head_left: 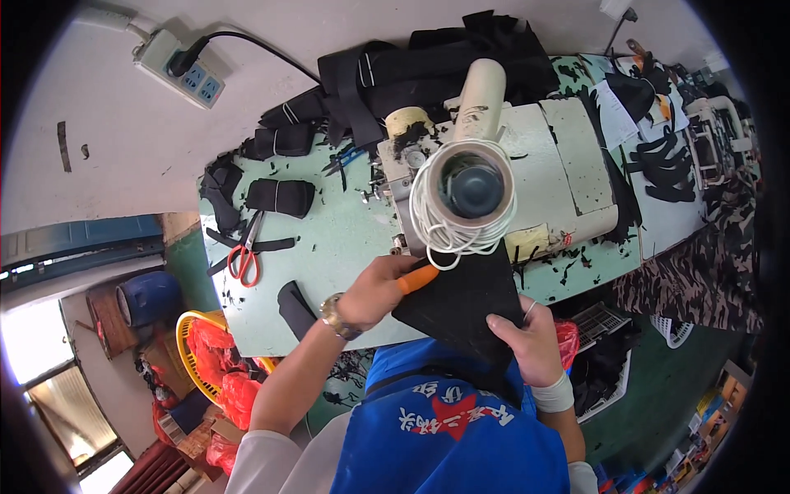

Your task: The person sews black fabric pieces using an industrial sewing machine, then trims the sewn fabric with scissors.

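A piece of black fabric (462, 303) hangs from the sewing machine (543, 165) toward my body. My right hand (533, 344) grips its near right edge, thumb on top. My left hand (372, 292) is closed around a tool with an orange handle (417, 279). The tool's tip lies by the fabric's left edge near the machine, and its kind cannot be made out. A lamp-like tube (472, 185) wrapped in white cord stands above the machine and hides the needle area.
Red-handled scissors (244, 262), rolled black fabric bundles (280, 198) and blue-handled snips (350, 156) lie on the green table (346, 235). More black fabric (436, 66) is piled behind the machine. A yellow basket (188, 342) with red bags stands at the left below the table.
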`<state>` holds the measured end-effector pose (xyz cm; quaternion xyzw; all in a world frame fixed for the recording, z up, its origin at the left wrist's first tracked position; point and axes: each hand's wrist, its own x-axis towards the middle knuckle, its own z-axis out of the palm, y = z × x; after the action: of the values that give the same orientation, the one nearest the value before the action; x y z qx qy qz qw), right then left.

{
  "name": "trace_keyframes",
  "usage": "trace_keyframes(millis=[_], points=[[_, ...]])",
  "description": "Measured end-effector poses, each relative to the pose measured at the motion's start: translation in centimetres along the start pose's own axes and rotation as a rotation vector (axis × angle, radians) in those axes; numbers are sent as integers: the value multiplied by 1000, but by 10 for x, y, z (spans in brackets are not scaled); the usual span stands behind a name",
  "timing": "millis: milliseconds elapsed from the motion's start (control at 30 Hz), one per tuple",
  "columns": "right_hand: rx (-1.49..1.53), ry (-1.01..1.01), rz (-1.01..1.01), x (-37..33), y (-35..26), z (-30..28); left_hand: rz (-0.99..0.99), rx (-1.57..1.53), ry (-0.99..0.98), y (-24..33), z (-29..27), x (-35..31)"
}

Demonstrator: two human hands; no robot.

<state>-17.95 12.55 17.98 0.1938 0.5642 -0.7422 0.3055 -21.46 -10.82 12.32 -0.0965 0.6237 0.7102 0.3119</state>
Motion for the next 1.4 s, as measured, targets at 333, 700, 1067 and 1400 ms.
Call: trace_keyframes(millis=[333,700,1067,1400], points=[[-29,84,-38,2,4,3,-142,270,-58,24,-3,-3],[-24,139,-33,-1,7,7,-184,260,-127,33,0,-4],[-80,173,-53,3,7,11,-258,158,-141,36,-7,2],[12,181,-58,2,10,13,-371,-181,-32,37,-4,0]])
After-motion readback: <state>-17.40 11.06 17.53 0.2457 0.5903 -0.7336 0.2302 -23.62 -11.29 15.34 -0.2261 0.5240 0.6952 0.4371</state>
